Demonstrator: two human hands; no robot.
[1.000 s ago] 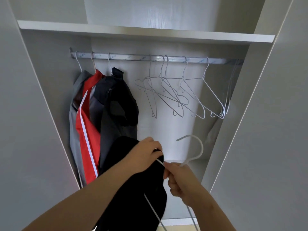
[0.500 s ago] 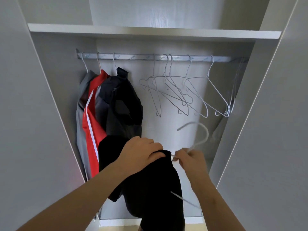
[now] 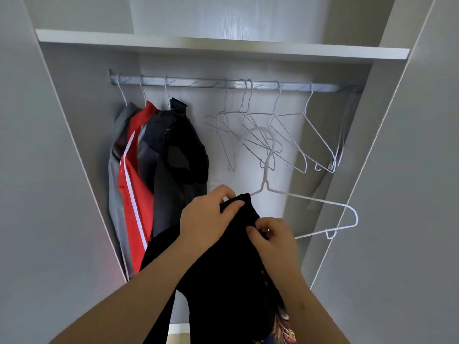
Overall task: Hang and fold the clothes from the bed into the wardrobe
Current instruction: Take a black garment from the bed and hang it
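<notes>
The wardrobe (image 3: pixel 223 47) filled the frame, its rail (image 3: pixel 198 83) running across the upper middle. 3 jackets (image 3: pixel 159 170) were hung at the rail's left end, with bare hangers (image 3: pixel 273 135) to their right. The black garment (image 3: pixel 223 281) was held at lower centre, partly drawn over 1 white hanger (image 3: pixel 310 202), whose right arm stuck out uncovered. Its top edge was gripped by the left hand (image 3: pixel 206 222), and cloth was pinched by the right hand (image 3: pixel 273 237). The cloth would best be pulled over the uncovered arm, with the neck centred under the hook.
</notes>
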